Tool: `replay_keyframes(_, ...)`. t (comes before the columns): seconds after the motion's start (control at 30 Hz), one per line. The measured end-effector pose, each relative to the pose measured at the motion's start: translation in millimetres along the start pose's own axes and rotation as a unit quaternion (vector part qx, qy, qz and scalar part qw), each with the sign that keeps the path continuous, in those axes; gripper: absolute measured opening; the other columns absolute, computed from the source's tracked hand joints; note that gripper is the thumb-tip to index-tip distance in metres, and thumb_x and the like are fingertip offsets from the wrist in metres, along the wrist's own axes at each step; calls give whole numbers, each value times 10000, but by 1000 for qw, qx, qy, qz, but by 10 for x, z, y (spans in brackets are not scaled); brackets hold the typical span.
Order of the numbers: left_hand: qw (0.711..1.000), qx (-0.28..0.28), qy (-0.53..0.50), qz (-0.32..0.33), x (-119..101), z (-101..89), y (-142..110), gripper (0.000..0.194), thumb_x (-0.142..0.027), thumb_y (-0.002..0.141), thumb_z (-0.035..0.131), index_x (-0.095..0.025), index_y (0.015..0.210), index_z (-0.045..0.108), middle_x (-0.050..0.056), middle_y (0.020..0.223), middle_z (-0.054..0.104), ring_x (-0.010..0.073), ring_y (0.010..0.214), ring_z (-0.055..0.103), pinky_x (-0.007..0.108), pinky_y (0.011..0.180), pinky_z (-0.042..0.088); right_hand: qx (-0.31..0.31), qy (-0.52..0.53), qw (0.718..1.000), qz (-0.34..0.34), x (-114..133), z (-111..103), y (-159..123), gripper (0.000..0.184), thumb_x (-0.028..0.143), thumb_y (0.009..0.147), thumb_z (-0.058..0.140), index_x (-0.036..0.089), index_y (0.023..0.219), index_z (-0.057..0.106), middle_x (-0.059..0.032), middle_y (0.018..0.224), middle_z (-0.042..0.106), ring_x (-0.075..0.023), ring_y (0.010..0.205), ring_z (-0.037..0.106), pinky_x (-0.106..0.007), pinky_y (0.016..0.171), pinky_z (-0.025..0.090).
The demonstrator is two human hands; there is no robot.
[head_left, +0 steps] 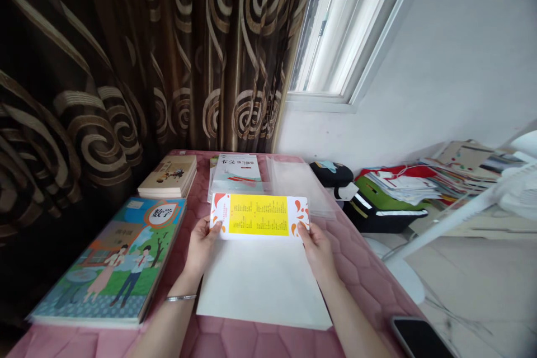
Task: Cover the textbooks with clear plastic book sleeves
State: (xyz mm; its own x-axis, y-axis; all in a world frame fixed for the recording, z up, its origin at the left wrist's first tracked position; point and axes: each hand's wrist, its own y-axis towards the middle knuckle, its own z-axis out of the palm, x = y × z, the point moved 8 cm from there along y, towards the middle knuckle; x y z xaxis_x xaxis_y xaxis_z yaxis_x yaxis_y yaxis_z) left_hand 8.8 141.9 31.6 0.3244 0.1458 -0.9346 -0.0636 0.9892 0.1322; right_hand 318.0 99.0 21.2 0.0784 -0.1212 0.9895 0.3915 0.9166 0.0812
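Observation:
A white printed card point(258, 215) with a yellow text panel and orange drop shapes at its ends is stretched level between my two hands. My left hand point(203, 243) pinches its left end, thumb on top. At its right end my right hand point(318, 247) grips it the same way. Beneath and in front of the card lies a plain white rectangle point(262, 282), perhaps a book face down or a stack of paper; its far edge is hidden. A book with a pale cover point(237, 173) and clear plastic sheets point(296, 179) lie just beyond the card.
A colourful textbook stack point(113, 263) and smaller tan books point(170, 174) lie left on the pink quilted table cover point(356, 274). A phone point(422, 338) is at the near right. Beyond the right edge stand a white fan point(453, 218) and a green-and-black bag point(386, 201).

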Motion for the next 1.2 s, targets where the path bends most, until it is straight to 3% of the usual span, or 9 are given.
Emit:
replay_keyframes(0.27, 1000, -5, 22, 0, 41, -18, 27, 444, -480, 660, 789, -159, 910, 612, 70, 875, 744, 207, 807, 685, 309, 753, 502, 52, 37, 998, 27, 35, 11, -3, 446, 563, 641, 789, 222, 911, 689, -45, 842, 759, -295, 773, 702, -351, 642, 539)
replay_keyframes(0.5, 1000, 3, 21, -23, -44, -8, -64, 436, -459, 669, 774, -187, 963, 602, 76, 1049, 720, 244, 972, 662, 343, 853, 495, 28, -15, 999, 3, -109, -60, 85, 504, 645, 655, 742, 208, 898, 681, -57, 868, 758, -289, 761, 702, -356, 658, 547)
replay_keyframes(0.87, 1000, -3, 25, -3, -7, -12, -10, 459, -504, 641, 791, -158, 908, 650, 81, 904, 743, 221, 853, 677, 333, 807, 500, 48, -9, 999, -24, 85, -31, 19, 429, 570, 689, 745, 209, 915, 690, -72, 899, 760, -292, 782, 705, -352, 669, 558)
replay_keyframes(1.07, 999, -13, 36, -2, -32, -11, -15, 483, -552, 614, 792, -164, 857, 639, 67, 848, 740, 198, 781, 666, 312, 765, 497, 32, -68, 996, -40, 112, -44, 34, 531, 671, 670, 703, 199, 913, 697, -85, 896, 758, -306, 803, 702, -372, 681, 569)
replay_keyframes(1.2, 999, -15, 46, 1, -74, -13, -42, 484, -548, 629, 782, -172, 898, 641, 77, 918, 736, 221, 868, 666, 325, 814, 494, 37, -85, 994, -51, 45, -61, 70, 536, 692, 704, 663, 196, 907, 686, -92, 906, 754, -304, 827, 699, -366, 683, 567)
